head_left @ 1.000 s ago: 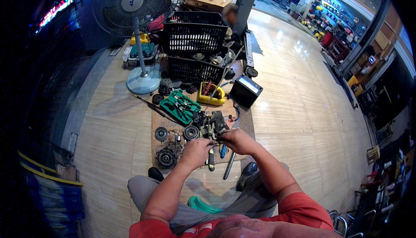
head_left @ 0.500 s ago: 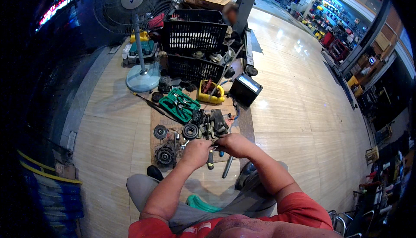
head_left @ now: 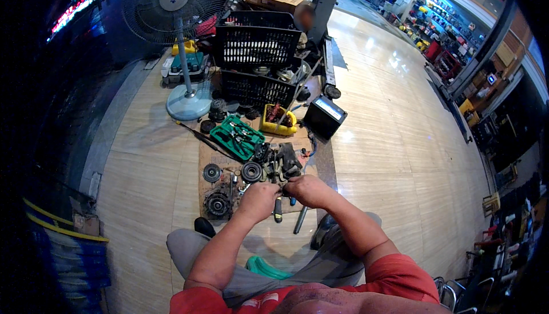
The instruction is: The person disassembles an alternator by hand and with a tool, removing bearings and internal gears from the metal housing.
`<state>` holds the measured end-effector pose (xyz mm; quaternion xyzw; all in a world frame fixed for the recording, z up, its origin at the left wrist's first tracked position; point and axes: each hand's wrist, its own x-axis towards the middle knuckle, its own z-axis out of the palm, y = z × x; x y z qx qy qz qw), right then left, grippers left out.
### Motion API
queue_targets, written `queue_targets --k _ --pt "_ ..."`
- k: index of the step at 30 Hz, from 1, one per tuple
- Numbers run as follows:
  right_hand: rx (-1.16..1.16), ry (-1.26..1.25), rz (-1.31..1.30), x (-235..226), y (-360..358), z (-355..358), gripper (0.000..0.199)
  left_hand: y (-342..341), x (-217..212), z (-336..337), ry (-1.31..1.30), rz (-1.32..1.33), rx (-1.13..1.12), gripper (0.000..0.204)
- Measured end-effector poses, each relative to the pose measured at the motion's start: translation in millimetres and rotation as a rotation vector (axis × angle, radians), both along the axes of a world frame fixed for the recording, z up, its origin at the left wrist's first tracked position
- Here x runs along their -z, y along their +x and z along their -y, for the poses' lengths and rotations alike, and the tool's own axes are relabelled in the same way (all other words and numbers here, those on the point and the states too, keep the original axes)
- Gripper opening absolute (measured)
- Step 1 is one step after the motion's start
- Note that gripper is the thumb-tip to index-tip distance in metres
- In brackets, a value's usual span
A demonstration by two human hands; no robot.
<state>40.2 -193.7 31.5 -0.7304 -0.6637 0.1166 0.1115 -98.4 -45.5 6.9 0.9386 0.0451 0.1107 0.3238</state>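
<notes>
My left hand (head_left: pixel 259 201) and my right hand (head_left: pixel 309 191) meet over a cardboard sheet (head_left: pixel 209 157), fingers closed together. Whatever they pinch is small, dark and hidden by the fingers. Just beyond them lies a greasy dark metal machine part (head_left: pixel 287 159). A black ring-shaped pulley (head_left: pixel 251 172) sits left of that, with a smaller grooved disc (head_left: pixel 211 173) farther left. Nearer me is a round finned metal part (head_left: pixel 217 204). Below my hands, a black-and-yellow tool handle (head_left: pixel 278 211) and a grey metal tube (head_left: pixel 300 221) point toward me.
Beyond the parts are a green tool case (head_left: pixel 239 136), a yellow cut-open container (head_left: pixel 278 120) and a black battery (head_left: pixel 325 118). Black crates (head_left: pixel 257 48) and a standing fan (head_left: pixel 186 98) stand farther back. A green curved object (head_left: pixel 266 268) lies between my legs.
Both hands stay together at nearly the same spot. My right hand has turned slightly, and its fingers have shifted a little.
</notes>
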Motion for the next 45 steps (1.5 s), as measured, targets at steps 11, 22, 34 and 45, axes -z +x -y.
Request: queue_targets --k 11,22,34,45 --pt "-0.006 0.020 0.040 6 1 -1 0.011 -8 8 -7 -0.074 -0.118 -0.029 0.017" --pt "-0.051 0.030 0.025 11 -2 1 0.011 -20 -5 -5 -0.074 -0.161 -0.054 0.020" --pt "-0.048 0.041 0.033 10 -1 3 0.008 -22 6 -15 -0.151 -0.283 -0.035 0.023" --pt "-0.058 -0.001 0.047 6 0 5 0.010 -26 8 -2 0.075 -0.208 -0.063 0.022"
